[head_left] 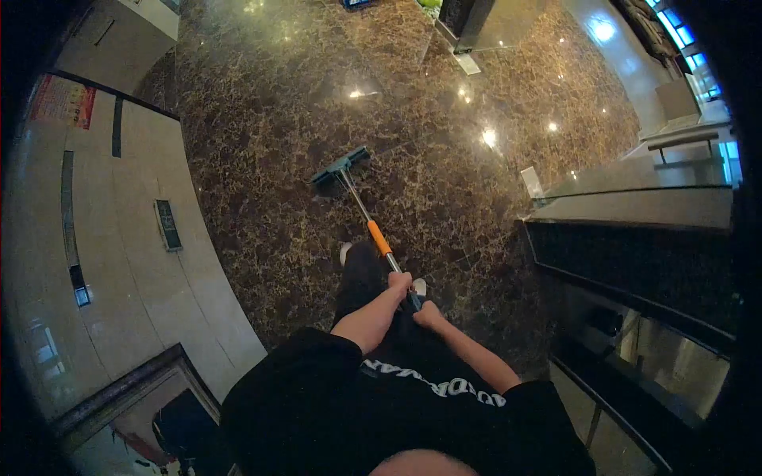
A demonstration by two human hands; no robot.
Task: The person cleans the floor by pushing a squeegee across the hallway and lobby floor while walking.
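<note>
A long-handled floor squeegee (341,166) with a wide dark green head rests on the brown marbled floor (278,198). Its metal pole carries an orange sleeve (379,238) and slants back toward my body. My left hand (400,282) is closed around the pole just below the orange sleeve. Nearer to me, my right hand (429,314) is wrapped around the dark grip at the pole's end. My fingers are partly hidden on both hands. Pale shoes (344,252) show at my feet, beside the pole.
Pale tiled wall (135,262) with a small dark sign (167,225) runs along my left, and a framed mirror (159,404) is low left. Glass panels and a black-edged cabinet (627,270) stand right. A dark post (463,24) rises ahead. Lights reflect off the glossy floor.
</note>
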